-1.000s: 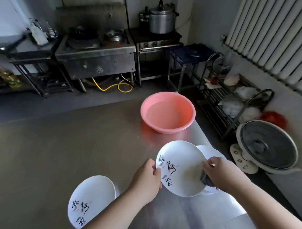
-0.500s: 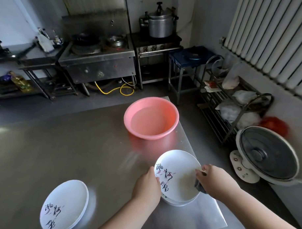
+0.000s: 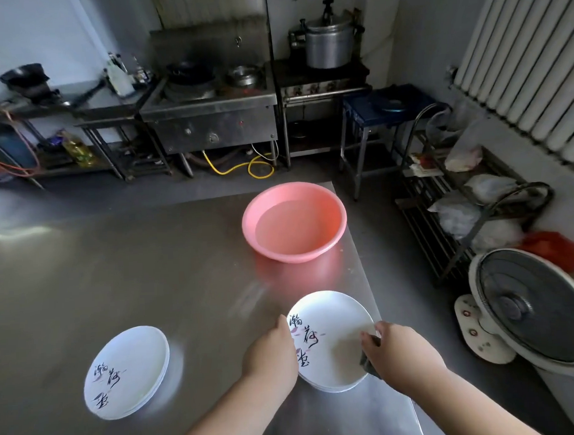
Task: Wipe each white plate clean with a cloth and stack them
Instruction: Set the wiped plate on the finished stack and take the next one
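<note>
Steel table [image 3: 118, 272] — white plate [image 3: 335, 332] (black brush lettering) topping its stack.

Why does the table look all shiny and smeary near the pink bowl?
Head view: the steel table mirrors the pink bowl as a pink glow, a bright glare patch sits at its far left, streaky blur lies below the bowl, and the wide lens bends the radiator.

Dim, wide-angle warped view; glare streaks the steel table [image 3: 118, 272].

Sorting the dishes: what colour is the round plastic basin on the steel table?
Pink round plastic basin, seen clearly in the head view.
</note>
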Demonstrator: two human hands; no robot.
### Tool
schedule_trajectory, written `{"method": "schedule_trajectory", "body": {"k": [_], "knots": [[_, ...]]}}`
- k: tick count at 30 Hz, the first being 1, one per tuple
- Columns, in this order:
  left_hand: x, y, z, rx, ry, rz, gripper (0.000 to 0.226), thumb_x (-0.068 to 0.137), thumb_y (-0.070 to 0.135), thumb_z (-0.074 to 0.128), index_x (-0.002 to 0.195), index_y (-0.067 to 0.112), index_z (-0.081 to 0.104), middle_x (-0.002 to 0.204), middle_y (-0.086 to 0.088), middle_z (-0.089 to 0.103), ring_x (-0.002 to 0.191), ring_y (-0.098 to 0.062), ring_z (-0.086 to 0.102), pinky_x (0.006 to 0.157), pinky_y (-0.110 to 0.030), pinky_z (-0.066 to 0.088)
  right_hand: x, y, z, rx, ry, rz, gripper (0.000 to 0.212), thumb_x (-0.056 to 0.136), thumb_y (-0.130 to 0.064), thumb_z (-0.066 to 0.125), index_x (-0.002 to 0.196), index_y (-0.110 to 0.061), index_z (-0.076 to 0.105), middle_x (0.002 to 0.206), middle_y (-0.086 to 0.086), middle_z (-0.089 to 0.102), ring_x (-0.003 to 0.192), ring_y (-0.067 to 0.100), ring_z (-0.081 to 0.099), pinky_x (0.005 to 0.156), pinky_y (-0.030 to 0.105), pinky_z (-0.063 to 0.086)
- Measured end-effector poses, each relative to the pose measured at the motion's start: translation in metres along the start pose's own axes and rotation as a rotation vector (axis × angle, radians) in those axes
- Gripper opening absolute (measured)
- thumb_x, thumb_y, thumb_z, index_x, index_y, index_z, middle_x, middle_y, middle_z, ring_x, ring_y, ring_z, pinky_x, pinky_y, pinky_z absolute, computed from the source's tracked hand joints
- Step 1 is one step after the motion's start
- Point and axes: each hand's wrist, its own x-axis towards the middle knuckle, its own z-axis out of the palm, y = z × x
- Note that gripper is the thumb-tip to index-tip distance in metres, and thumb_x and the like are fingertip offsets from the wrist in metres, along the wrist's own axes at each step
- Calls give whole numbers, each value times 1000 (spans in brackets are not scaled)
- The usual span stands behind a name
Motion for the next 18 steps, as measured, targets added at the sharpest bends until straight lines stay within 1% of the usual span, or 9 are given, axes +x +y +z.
{"method": "schedule_trajectory", "body": {"k": [2,3,5,7,9,12,15,16,18], "knots": [[2,0,1,18,1,4,25,101,14,50,124,18,42,115,-2,70,103,-27,70,71,-35,47,3,0,-5,-57,0,-8,32,94,-52,42,81,-26,56,62,-13,66,61,7,61,50,25,44],[2,-1,1,14,9,16,25,102,16,51,125,17,42,116,-3,70,104,-27,70,71,-35,46,4,-1,-9,-94,5,-9,33,94,-53,41,83,-27,56,66,-10,66,65,8,63,53,26,46],[4,-7,-1,-2,45,51,27,105,28,50,127,17,41,115,-3,71,103,-29,70,70,-35,45,7,-7,-16,-163,41,-18,35,96,-56,38,85,-27,54,73,-8,65,68,12,64,55,27,47],[5,-20,-6,-18,92,73,33,106,45,44,128,20,41,110,-1,72,100,-29,71,71,-36,49,8,-18,-21,-202,102,-50,35,97,-55,36,86,-25,50,72,-7,66,66,16,64,54,27,48],[6,-42,-12,-31,136,70,39,105,54,40,129,25,43,106,2,73,99,-28,71,75,-36,53,8,-38,-20,-222,148,-110,33,96,-53,35,96,-25,52,71,-7,67,65,16,65,55,27,50],[10,-91,-20,-56,178,22,36,103,57,41,124,30,48,101,6,73,96,-24,71,70,-34,51,7,-77,-7,-218,148,-218,35,97,-51,35,123,-33,52,80,-9,71,73,14,66,62,29,56],[11,-156,-26,-61,176,-63,35,103,56,41,126,30,49,108,8,71,97,-21,69,71,-33,52,7,-126,19,-181,87,-318,37,98,-46,37,131,-35,52,73,-7,71,65,11,65,57,33,54],[10,-181,-27,-53,173,-98,34,103,55,40,125,30,49,106,9,69,94,-20,68,70,-33,52,7,-143,30,-175,74,-356,39,98,-45,38,133,-34,51,72,-6,71,66,13,66,57,34,54],[9,-230,-27,-21,160,-164,30,104,52,39,116,27,49,97,8,64,83,-20,64,68,-34,54,7,-179,55,-186,52,-419,42,96,-49,39,133,-33,52,85,-4,73,79,21,70,65,36,58]]}}
